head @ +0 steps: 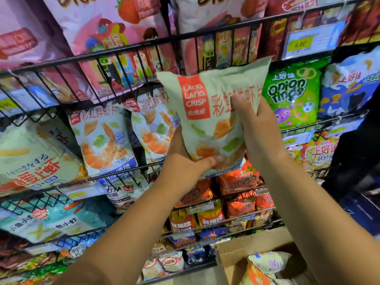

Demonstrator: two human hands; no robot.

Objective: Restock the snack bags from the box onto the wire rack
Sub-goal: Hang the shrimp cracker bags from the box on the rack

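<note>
Left hand (185,161) cups the bottom corner of the prawn-crisp bag (211,116) and right hand (255,126) curls round its right edge (thumb across the front). The bag is held up against the wire rack (123,50), between two matching bags (102,140) and the onion rings bag (292,95). The cardboard box (232,256) is open at lower right.

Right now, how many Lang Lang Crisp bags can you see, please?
3: the held bag; the left shelf bag and middle shelf bag beside it on the wire rack. Others may be hidden.
</note>
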